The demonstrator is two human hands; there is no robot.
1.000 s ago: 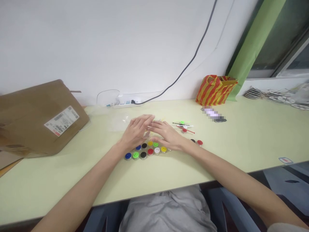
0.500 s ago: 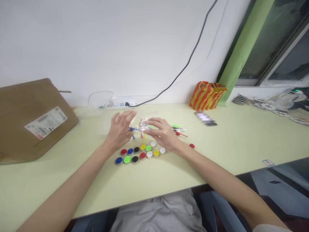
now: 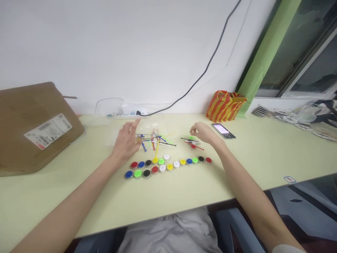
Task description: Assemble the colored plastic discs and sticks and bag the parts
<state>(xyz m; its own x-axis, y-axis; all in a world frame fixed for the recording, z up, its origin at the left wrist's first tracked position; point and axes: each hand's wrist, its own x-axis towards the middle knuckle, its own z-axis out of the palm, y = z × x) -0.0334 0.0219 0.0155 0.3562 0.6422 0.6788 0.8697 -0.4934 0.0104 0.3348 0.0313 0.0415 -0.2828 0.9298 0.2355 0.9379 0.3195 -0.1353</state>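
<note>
My left hand [image 3: 126, 138] hovers at the left edge of a loose pile of thin coloured plastic sticks [image 3: 158, 140]. Its fingers are spread, the index finger raised; a stick by the thumb does not show clearly enough to call held. My right hand [image 3: 204, 133] is over a smaller group of sticks [image 3: 194, 144] with a green and a red round piece among them. Its fingers are curled together, and whatever they hold is hidden. In front lie two rows of small round clear pots with coloured tops [image 3: 170, 167]. One yellow stick [image 3: 157, 151] reaches down to a yellow top.
A cardboard box [image 3: 37, 130] stands at left. Along the wall lies a power strip [image 3: 129, 114] with a black cable [image 3: 195, 82]. At right are a striped bag [image 3: 225, 105], a phone [image 3: 223, 130] and a sticker [image 3: 289, 179] near the table's front edge.
My right hand has moved right, from the middle pile to the smaller group, uncovering the sticks and the right end of the pot row. My left hand stays near the pile.
</note>
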